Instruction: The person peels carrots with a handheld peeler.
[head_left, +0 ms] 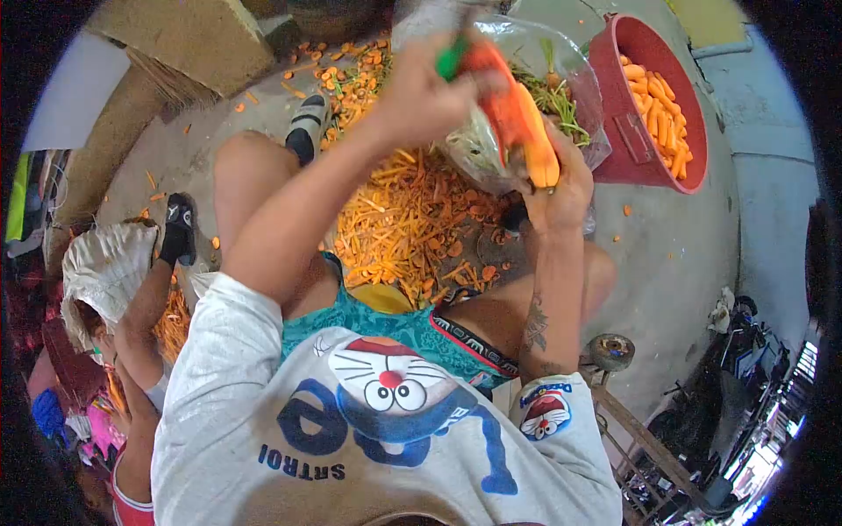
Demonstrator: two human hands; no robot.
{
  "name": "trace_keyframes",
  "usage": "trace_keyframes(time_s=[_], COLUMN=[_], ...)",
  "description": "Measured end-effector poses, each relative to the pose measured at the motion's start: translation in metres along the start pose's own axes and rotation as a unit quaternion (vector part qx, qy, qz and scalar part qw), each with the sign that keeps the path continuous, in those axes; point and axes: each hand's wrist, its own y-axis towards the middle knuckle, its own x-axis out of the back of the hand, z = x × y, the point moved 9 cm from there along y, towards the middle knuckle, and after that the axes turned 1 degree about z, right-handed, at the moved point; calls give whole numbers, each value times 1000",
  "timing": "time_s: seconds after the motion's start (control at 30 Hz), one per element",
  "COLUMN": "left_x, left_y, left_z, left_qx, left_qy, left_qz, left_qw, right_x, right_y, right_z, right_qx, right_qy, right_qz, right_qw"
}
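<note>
My left hand (425,101) is closed round a green-handled tool (452,60), its far end blurred by motion. To its right my right hand (566,180) grips an orange carrot (537,136), tilted with its end toward me. A blurred red-orange piece (493,88) lies between the two hands, against the carrot; what it is I cannot tell. Behind them a clear plastic bag (592,74) holds green carrot tops (561,105). Orange peelings (403,219) and cut carrot slices are heaped on the floor below my hands, between my legs.
A red tub (627,131) with several peeled carrots (660,114) stands at the upper right. A wheeled metal frame (645,443) is at the lower right. At the left are another person's arm (136,368), a foot in a black sock (178,230) and a white sack (105,263).
</note>
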Motion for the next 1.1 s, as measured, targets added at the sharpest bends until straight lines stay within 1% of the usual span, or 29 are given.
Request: trace_keyframes(time_s=[0.03, 0.07, 0.1, 0.13, 0.17, 0.2, 0.23, 0.3, 0.33, 0.37, 0.43, 0.47, 0.5, 0.53, 0.57, 0.6, 0.63, 0.7, 0.73, 0.8, 0.83, 0.87, 0.9, 0.93, 0.97, 1.0, 1.03, 1.07, 1.1], left_x=[12, 39, 60, 63, 67, 71, 68, 39, 27, 23, -3, -8, -10, -18, -25, -31, -35, -41, -41, -39, -35, -31, -19, -11, -6, -5, -6, -2, 3], left_y=[8, 20, 25, 27, 29, 32, 31, 21, 18, 14, 6, 1, -1, -4, -8, -10, -12, -14, -13, -13, -10, -12, -13, -8, -4, -1, -2, -2, 1], left_z=[18, 45, 59, 60, 55, 43, 41, 29, 22, 15, 24, 25, 16, 0, -11, -18, -19, -24, -23, -21, -4, 46, 67, 67, 64, 55, 53, 49, 46], left_qx=[4, 69, 130, 123, 83, 44, 43, 30, 41, 40, 107, 115, 115, 104, 93, 73, 75, 58, 59, 60, 61, 158, 250, 250, 231, 206, 196, 183, 172], left_qy=[1, 9, 18, 21, 67, 113, 114, 240, 278, 275, 350, 315, 315, 287, 258, 257, 255, 255, 254, 253, 253, 310, 363, 366, 353, 340, 339, 334, 327], left_qz=[-2, -64, -124, -125, -139, -153, -155, -82, -33, -30, 132, 156, 153, 169, 186, 187, 189, 199, 195, 197, 195, 256, 306, 291, 263, 246, 258, 240, 217], left_qw=[1000, 995, 983, 984, 985, 981, 980, 967, 959, 960, 921, 929, 930, 937, 944, 945, 945, 944, 946, 945, 946, 902, 844, 848, 868, 884, 883, 893, 903], right_x=[-12, -12, -20, -26, -31, -33, -31, -17, -9, 0, -18, -2, -1, 13, 23, 12, 12, 14, 17, 19, 21, 14, 5, -3, 2, 23, 33, 46, 57], right_y=[-4, -4, -7, -10, -12, -13, -8, -3, -3, 0, 8, 7, 8, 9, 5, -1, -1, -3, -1, -1, -3, -9, -12, -12, -6, 9, 17, 21, 32], right_z=[-4, -6, -5, -6, -5, 0, -2, 20, 17, 17, 14, 10, 6, 10, 16, 21, 17, 18, 17, 19, 19, 23, 29, 27, 28, 18, 11, 20, 44], right_qx=[-9, -17, -13, -19, -25, -4, -4, 149, 74, 76, 7, 27, 27, 105, 180, 219, 217, 236, 236, 269, 267, 289, 315, 325, 324, 251, 180, 152, 178], right_qy=[-6, -1, 0, -4, -9, -41, -41, 24, 106, 106, 226, 165, 163, 16, -129, -140, -141, -192, -195, -216, -217, -217, -217, -141, -142, -102, -58, -72, 58], right_qz=[123, 108, 114, 116, 119, 152, 155, 92, 69, 65, 181, 91, 93, 31, -33, -36, -39, -58, -56, -19, -18, 24, 73, 109, 115, 62, 2, -76, -96], right_qw=[992, 994, 993, 993, 993, 987, 987, 984, 989, 989, 957, 982, 982, 994, 975, 965, 965, 951, 950, 938, 939, 932, 921, 929, 928, 961, 982, 983, 978])
